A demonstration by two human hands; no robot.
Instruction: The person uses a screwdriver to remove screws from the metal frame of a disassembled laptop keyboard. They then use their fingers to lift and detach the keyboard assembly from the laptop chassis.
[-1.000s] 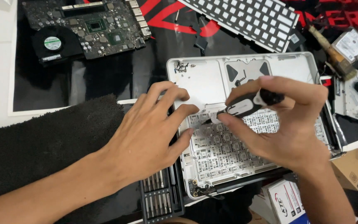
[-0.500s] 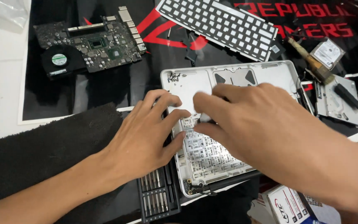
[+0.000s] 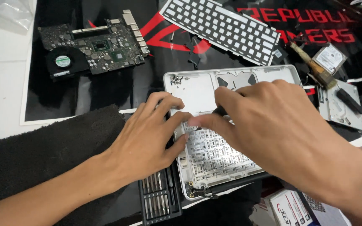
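A silver laptop case (image 3: pixel 197 86) lies upside down and opened before me, its keyboard backing plate (image 3: pixel 214 157) exposed. My left hand (image 3: pixel 147 140) rests flat on the case's left edge, fingers spread. My right hand (image 3: pixel 285 129) reaches across the case and pinches a dark screwdriver (image 3: pixel 221 111) against the plate near the left hand's fingertips. Most of the tool is hidden under the hand.
A green circuit board with a black fan (image 3: pixel 93 52) lies at the upper left. A loose keyboard sheet (image 3: pixel 223 29) lies at the top. A tray of screwdriver bits (image 3: pixel 158 196) sits under my left wrist. A brush (image 3: pixel 313 67), drive parts (image 3: pixel 342 104), a black towel (image 3: pixel 34 155) and a small box (image 3: pixel 292 207) surround the case.
My right hand has moved left across the case, covering the black tool that showed earlier. The left hand has stayed put. The view has shifted slightly.
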